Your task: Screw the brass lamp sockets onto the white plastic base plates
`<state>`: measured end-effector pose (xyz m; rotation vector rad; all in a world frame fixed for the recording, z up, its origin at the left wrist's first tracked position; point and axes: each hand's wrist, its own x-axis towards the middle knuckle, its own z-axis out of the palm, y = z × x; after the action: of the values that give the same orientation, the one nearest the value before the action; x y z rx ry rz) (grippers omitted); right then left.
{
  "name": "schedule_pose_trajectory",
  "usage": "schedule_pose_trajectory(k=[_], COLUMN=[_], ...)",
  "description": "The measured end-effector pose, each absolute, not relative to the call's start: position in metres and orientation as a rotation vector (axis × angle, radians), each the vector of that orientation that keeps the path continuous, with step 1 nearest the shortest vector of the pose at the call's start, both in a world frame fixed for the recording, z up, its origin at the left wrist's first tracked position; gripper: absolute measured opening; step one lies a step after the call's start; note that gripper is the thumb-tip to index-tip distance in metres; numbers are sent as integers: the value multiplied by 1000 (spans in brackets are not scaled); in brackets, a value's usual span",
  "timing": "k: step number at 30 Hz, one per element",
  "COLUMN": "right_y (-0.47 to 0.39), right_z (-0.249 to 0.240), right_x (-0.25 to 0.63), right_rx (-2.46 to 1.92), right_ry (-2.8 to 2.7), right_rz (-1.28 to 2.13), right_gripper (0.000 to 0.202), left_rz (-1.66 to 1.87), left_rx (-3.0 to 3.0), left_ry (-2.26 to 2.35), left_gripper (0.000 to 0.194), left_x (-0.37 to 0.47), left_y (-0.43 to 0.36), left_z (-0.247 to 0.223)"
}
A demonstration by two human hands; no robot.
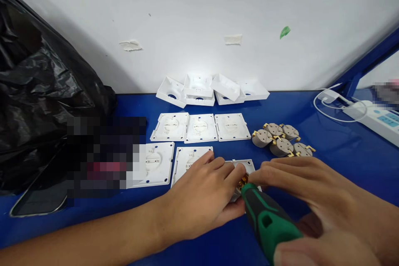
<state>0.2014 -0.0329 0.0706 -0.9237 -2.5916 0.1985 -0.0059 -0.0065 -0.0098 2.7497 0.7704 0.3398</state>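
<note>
A white square plate lies on the blue table, mostly hidden under both hands, with a brassy part at its middle. My left hand is closed round the near and left side of this part, its fingertips pressed on it. In my right hand is a green and black screwdriver, its tip end pointing at the brassy part; the tip itself is hidden. The right fingertips touch the plate's right side. Just left of my left hand, another white plate is partly covered.
Three white plates form a row behind the hands, with another plate at left. White boxes line the wall. Several round grey parts sit at right, near a power strip. A black bag and phone are left.
</note>
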Motion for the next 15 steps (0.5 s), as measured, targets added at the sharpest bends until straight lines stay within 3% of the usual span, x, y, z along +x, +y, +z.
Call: schedule_pose_trajectory(k=[6,15], right_y=[-34,-35], right_z=[73,71], right_x=[204,202], right_rx=[-927,-883], right_ry=[-2588,-2546], right_rz=[163,183], right_gripper=[13,20], left_rz=[349,373], left_rx=[2772,2818], left_ry=[770,764], left_gripper=[25,26], left_x=[-7,-8], left_y=[-8,-8], left_z=[-14,-16])
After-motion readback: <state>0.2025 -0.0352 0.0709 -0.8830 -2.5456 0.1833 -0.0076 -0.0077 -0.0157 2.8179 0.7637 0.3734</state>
